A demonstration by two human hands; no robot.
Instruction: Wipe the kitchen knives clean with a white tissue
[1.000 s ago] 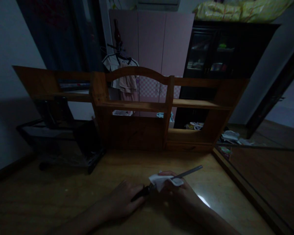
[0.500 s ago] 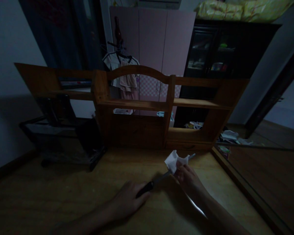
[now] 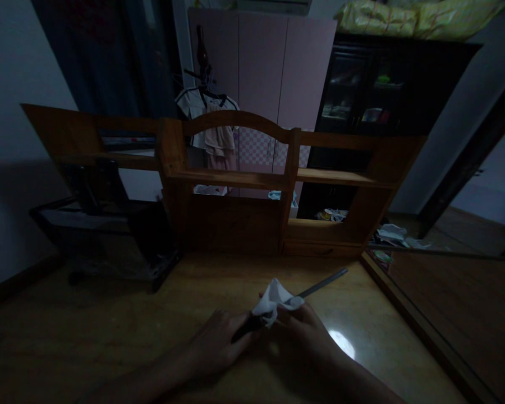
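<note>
My left hand (image 3: 223,339) is closed around the black handle (image 3: 247,327) of a long, thin grey metal rod (image 3: 325,282), which looks like a sharpening steel. The rod slants up and to the right above the wooden tabletop. In my right hand (image 3: 305,331) is a crumpled white tissue (image 3: 273,300), pinched around the rod close to the handle. The rod's far end sticks out bare past the tissue. Part of the rod and my right fingertips are hidden by the tissue and shadow.
A wooden shelf unit (image 3: 235,179) stands along the back of the tabletop (image 3: 185,286). At the left is a black rack (image 3: 105,241) with dark upright pieces. A raised wooden edge (image 3: 408,308) borders the right side. The room is dim.
My right hand and the tissue have slid down the rod toward the handle, leaving more of the far end uncovered. My left hand has stayed nearly in place.
</note>
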